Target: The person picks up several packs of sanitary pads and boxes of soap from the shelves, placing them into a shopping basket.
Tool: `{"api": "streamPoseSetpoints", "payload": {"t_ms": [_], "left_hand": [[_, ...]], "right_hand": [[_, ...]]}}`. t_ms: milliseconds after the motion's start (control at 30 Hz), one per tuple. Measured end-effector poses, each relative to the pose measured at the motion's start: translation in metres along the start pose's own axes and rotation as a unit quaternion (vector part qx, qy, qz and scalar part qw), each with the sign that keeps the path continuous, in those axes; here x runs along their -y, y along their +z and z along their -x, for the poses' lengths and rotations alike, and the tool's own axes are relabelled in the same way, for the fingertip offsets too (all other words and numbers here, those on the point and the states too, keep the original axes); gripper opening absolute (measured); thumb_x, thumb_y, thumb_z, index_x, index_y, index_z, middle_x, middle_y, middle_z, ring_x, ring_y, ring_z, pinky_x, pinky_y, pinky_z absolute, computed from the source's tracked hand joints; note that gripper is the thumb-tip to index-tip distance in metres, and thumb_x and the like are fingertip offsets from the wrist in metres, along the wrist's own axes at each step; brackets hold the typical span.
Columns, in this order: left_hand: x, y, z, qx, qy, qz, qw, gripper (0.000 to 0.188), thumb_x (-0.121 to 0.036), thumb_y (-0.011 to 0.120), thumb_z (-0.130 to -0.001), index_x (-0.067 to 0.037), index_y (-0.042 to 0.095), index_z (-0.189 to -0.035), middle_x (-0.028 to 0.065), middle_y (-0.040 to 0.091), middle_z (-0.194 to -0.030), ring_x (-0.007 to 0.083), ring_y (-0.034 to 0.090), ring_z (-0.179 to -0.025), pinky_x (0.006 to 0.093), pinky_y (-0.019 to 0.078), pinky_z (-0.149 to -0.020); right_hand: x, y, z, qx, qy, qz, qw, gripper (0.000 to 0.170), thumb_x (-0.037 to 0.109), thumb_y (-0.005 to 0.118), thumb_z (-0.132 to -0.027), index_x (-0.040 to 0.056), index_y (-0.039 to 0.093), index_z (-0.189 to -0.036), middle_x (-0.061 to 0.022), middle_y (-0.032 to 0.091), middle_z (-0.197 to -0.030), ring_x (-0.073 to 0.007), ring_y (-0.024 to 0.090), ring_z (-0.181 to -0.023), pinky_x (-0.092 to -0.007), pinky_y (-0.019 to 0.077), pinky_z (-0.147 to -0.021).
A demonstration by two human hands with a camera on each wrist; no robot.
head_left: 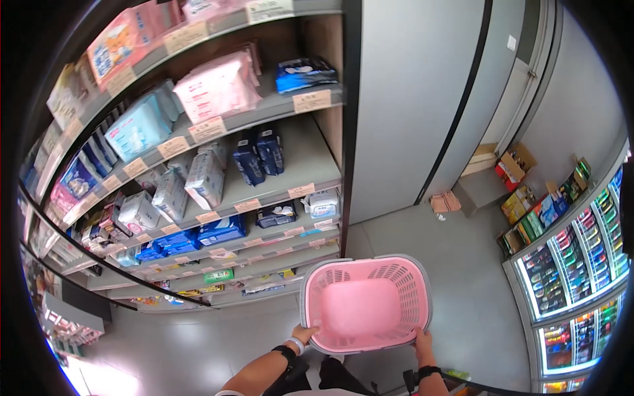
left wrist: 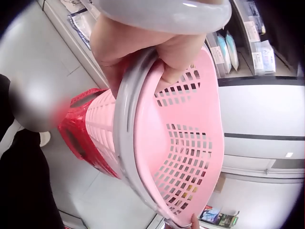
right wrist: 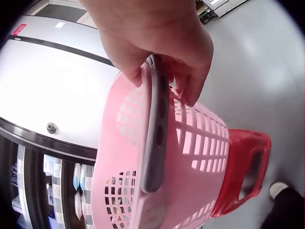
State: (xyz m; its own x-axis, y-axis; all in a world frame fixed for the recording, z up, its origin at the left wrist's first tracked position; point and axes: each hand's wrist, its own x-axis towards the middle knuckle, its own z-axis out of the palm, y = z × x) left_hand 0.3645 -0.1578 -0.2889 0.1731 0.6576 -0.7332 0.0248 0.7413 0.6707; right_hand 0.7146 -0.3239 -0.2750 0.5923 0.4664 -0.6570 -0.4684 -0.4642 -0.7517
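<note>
A pink plastic shopping basket (head_left: 363, 307) with slotted sides and grey handles folded along its rim is in front of the body, and nothing lies inside it in the head view. My left hand (head_left: 304, 334) grips the left near corner of the rim. In the left wrist view, the left thumb is inside the wall and the fingers are outside, around the grey handle (left wrist: 125, 109). On the opposite side my right hand (head_left: 423, 344) holds the rim, its fingers curled over the handle (right wrist: 155, 157). Below the pink basket is a red plastic piece (right wrist: 226, 191) with openings.
Shelves (head_left: 290, 178) of packaged goods and price tags stand at the left. A grey panel wall (head_left: 409, 99) rises ahead. Cartons (head_left: 518, 165) and boxed goods line the right, beside lit drink displays (head_left: 561, 264). A folded cloth (head_left: 445, 202) lies on the floor.
</note>
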Motion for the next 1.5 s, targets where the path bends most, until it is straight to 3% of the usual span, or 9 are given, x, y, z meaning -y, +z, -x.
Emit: {"api": "streamPoseSetpoints", "payload": {"t_ms": [100, 167, 267, 333, 433, 733, 1100, 1300, 1500], "left_hand": [[-0.003, -0.008, 0.000, 0.046, -0.004, 0.040, 0.998, 0.056, -0.018, 0.072, -0.071, 0.004, 0.049, -0.116, 0.0150, 0.059, -0.102, 0.0248, 0.061, -0.085, 0.0350, 0.0524, -0.070], [-0.021, -0.012, 0.019, -0.043, -0.042, -0.043, 0.997, 0.060, -0.025, 0.069, -0.075, 0.004, 0.044, -0.121, 0.0156, 0.054, -0.112, 0.0242, 0.057, -0.098, 0.0380, 0.0487, -0.082], [-0.022, -0.052, 0.023, 0.035, -0.058, -0.049, 0.996, 0.058, -0.030, 0.067, -0.077, 0.000, 0.044, -0.121, 0.0144, 0.051, -0.114, 0.0218, 0.053, -0.103, 0.0367, 0.0465, -0.085], [-0.024, -0.081, 0.034, 0.035, -0.049, -0.036, 0.997, 0.049, -0.029, 0.065, -0.080, -0.003, 0.048, -0.117, 0.0124, 0.055, -0.107, 0.0213, 0.056, -0.097, 0.0353, 0.0479, -0.082], [-0.025, -0.133, 0.046, 0.044, -0.064, 0.010, 0.997, 0.038, -0.025, 0.061, -0.082, -0.004, 0.051, -0.113, 0.0120, 0.058, -0.103, 0.0221, 0.058, -0.092, 0.0351, 0.0490, -0.080], [-0.011, -0.288, 0.075, -0.076, -0.041, 0.141, 0.986, 0.028, -0.017, 0.054, -0.084, -0.004, 0.052, -0.108, 0.0149, 0.060, -0.092, 0.0251, 0.060, -0.080, 0.0368, 0.0516, -0.069], [-0.050, -0.408, 0.058, -0.059, -0.052, 0.117, 0.990, 0.026, -0.018, 0.053, -0.085, -0.004, 0.051, -0.106, 0.0151, 0.061, -0.085, 0.0244, 0.060, -0.069, 0.0361, 0.0516, -0.061], [-0.076, -0.400, 0.019, -0.024, -0.071, 0.069, 0.995, 0.027, -0.018, 0.053, -0.085, -0.004, 0.052, -0.108, 0.0154, 0.061, -0.087, 0.0247, 0.061, -0.071, 0.0364, 0.0514, -0.064], [-0.108, -0.352, 0.013, 0.017, -0.052, 0.036, 0.998, 0.023, -0.016, 0.052, -0.086, -0.005, 0.054, -0.105, 0.0129, 0.062, -0.088, 0.0238, 0.061, -0.075, 0.0359, 0.0507, -0.067]], "right_hand": [[0.009, 0.007, 0.006, -0.017, -0.001, 0.017, 1.000, 0.052, 0.027, 0.059, -0.077, -0.0041, 0.043, -0.115, -0.0158, 0.053, -0.106, -0.0258, 0.056, -0.088, -0.0342, 0.0493, -0.064], [0.000, 0.008, 0.004, -0.026, -0.009, 0.014, 1.000, 0.054, 0.027, 0.060, -0.077, -0.0060, 0.041, -0.115, -0.0167, 0.053, -0.106, -0.0267, 0.056, -0.088, -0.0344, 0.0497, -0.064], [-0.008, 0.014, -0.004, -0.112, -0.085, 0.109, 0.984, 0.062, 0.022, 0.062, -0.075, -0.0143, 0.035, -0.118, -0.0223, 0.048, -0.114, -0.0319, 0.047, -0.110, -0.0423, 0.0403, -0.090], [-0.004, 0.020, 0.006, -0.300, -0.222, 0.296, 0.879, 0.066, 0.018, 0.064, -0.072, -0.0128, 0.033, -0.122, -0.0271, 0.043, -0.119, -0.0379, 0.039, -0.116, -0.0420, 0.0298, -0.099], [0.013, 0.042, 0.035, -0.324, -0.315, 0.301, 0.840, 0.065, 0.013, 0.065, -0.070, -0.0098, 0.035, -0.122, -0.0279, 0.041, -0.122, -0.0399, 0.037, -0.117, -0.0426, 0.0276, -0.100], [0.039, 0.179, 0.102, -0.190, -0.393, 0.326, 0.838, 0.055, 0.012, 0.065, -0.070, -0.0041, 0.042, -0.117, -0.0232, 0.045, -0.116, -0.0384, 0.041, -0.110, -0.0426, 0.0306, -0.097], [-0.027, 0.336, 0.164, -0.127, -0.444, 0.313, 0.830, 0.049, 0.013, 0.066, -0.070, -0.0006, 0.046, -0.112, -0.0219, 0.049, -0.110, -0.0382, 0.045, -0.105, -0.0429, 0.0355, -0.092], [-0.006, 0.367, 0.160, -0.082, -0.431, 0.309, 0.844, 0.045, 0.016, 0.064, -0.073, 0.0004, 0.047, -0.111, -0.0209, 0.050, -0.110, -0.0378, 0.045, -0.104, -0.0425, 0.0378, -0.090], [0.072, 0.397, 0.097, -0.079, -0.515, 0.348, 0.779, 0.042, 0.020, 0.059, -0.078, -0.0012, 0.046, -0.112, -0.0229, 0.047, -0.115, -0.0386, 0.044, -0.107, -0.0431, 0.0372, -0.092]]}}
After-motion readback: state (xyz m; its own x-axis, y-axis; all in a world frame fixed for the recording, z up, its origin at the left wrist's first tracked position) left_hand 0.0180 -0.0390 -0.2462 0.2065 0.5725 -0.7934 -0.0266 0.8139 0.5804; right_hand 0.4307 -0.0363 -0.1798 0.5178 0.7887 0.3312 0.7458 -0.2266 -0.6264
